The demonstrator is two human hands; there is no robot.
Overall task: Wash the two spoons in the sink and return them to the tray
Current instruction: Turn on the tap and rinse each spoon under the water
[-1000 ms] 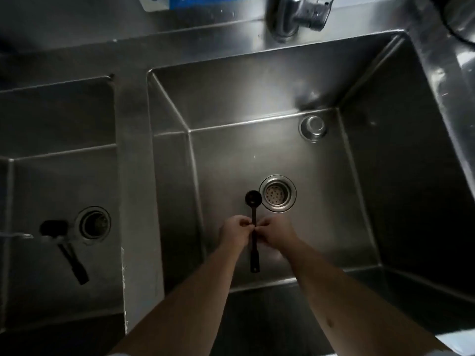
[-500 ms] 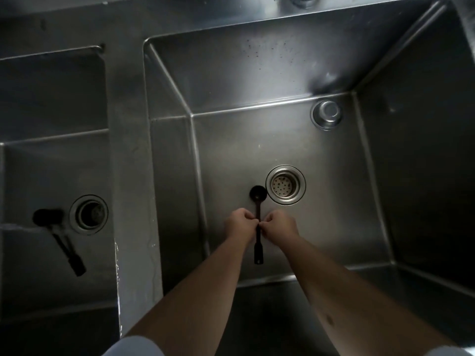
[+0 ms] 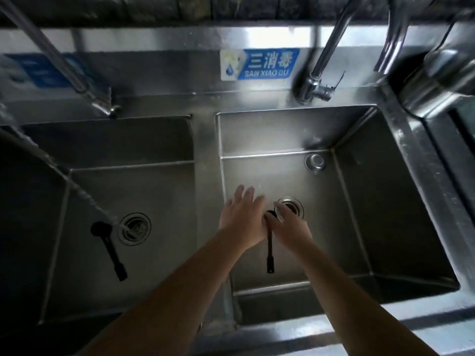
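Two bare forearms reach from the near edge into the right basin (image 3: 359, 201) of a steel double sink. Between the hands hangs a black spoon (image 3: 270, 250), its handle pointing back toward the person and its bowl hidden where the hands meet. The right hand (image 3: 290, 227) is closed on the spoon near its bowl end, thumb and fingers pressed onto it. The left hand (image 3: 241, 217) lies flat against the spoon from the other side with its fingers spread and stretched forward, so it presses rather than pinches. Just beyond the right hand's fingertips sits the round drain (image 3: 291, 206) of this basin, and farther back, near the rear wall, a small metal cap (image 3: 314, 162). Well to the left of the grip, across the divider, a second black spoon (image 3: 109, 249) lies on the floor of the left basin (image 3: 154, 155), its bowl beside that basin's drain (image 3: 135, 228), where a stream of water (image 3: 84, 196) lands. Farthest off, a tap (image 3: 323, 62) rises behind the right basin, next to a blue label (image 3: 259, 64) on the back panel.
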